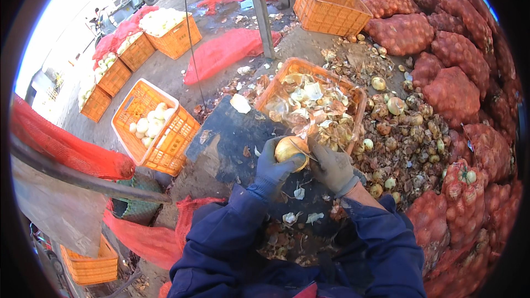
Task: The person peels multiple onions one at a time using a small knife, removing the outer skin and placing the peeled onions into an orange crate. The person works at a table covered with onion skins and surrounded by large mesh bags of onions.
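Note:
My left hand (pixel 274 167), in a blue-grey knit glove, holds a yellow-brown onion (pixel 291 153) over the dark mat (pixel 244 140). Close against the onion's right side is my right hand (pixel 331 165), in a dirty grey glove. A thin blade (pixel 307 155), apparently a small knife's, sticks out of its fingers across the onion; the handle is hidden in the fist. Just beyond both hands, an orange plastic crate (pixel 357 111) holds onion skins (pixel 310 99). To the left, a tilted orange crate (pixel 178 142) contains peeled white onions (pixel 153 122).
Unpeeled onions and loose skins (pixel 397 145) cover the ground at right, beside stacked red mesh sacks of onions (pixel 455 91). A post (pixel 261 12) stands ahead. Filled crates (pixel 174 37) line the back left; another crate (pixel 331 8) is ahead right. A metal bar (pixel 83 174) juts in at left.

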Available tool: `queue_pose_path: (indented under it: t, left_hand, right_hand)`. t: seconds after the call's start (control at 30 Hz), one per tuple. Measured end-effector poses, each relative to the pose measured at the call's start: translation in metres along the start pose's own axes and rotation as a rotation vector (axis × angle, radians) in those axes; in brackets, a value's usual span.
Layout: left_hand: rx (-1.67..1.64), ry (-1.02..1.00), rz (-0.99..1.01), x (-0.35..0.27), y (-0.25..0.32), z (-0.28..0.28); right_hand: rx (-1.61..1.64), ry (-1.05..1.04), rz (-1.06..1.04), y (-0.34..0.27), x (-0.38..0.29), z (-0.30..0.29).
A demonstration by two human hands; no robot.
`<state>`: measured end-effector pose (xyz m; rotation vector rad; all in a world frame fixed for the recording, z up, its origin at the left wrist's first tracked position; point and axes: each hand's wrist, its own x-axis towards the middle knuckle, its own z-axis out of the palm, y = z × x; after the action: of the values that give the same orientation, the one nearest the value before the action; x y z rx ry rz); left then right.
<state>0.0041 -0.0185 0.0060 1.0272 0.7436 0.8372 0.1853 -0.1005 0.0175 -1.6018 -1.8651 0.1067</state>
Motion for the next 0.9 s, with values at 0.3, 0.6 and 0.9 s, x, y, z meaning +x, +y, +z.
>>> queue_pose_path:
  t: [0.3,0.6,0.9]
  left_hand:
    - [-0.193,-0.112,-0.146,-0.008,0.015,-0.006]
    - [-0.281,-0.215,-0.016,-0.007,0.030,-0.014]
    - [-0.239,-0.244,0.091,-0.002,0.036,-0.015]
  right_hand:
    - [-0.069,-0.128,0.202,0.031,-0.002,0.012]
    - [1.229,-0.262,0.727,-0.028,0.005,-0.006]
    - [1.151,-0.051,0.540,-0.031,0.006,-0.015]
